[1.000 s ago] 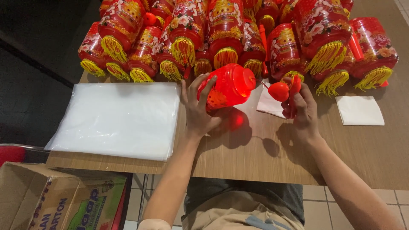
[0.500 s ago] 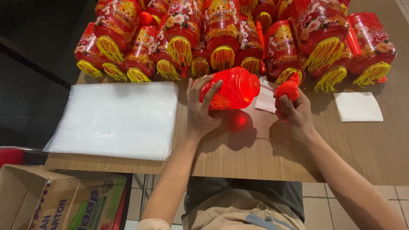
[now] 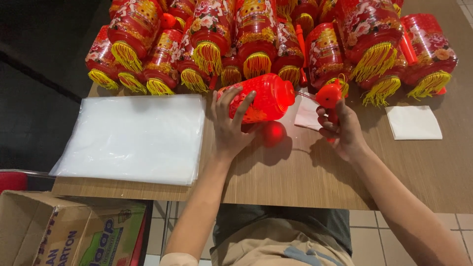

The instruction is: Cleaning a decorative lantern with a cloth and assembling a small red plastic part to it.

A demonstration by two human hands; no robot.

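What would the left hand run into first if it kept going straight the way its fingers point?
Past the glowing red lantern that the left hand grips, probably the row of tasselled red lanterns behind it, though depth is unclear.

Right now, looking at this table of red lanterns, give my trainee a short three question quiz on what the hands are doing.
1. True or false: the left hand grips the glowing red lantern lying on its side.
2. What does the right hand hold? A) a yellow tassel B) a small red cap piece C) a white paper square
3. Fill in: the stack of clear plastic sheets lies on the wooden table on the person's ___ side.

Key: 1 true. 2 B; a thin string seems to link it to the lantern. 3 left.
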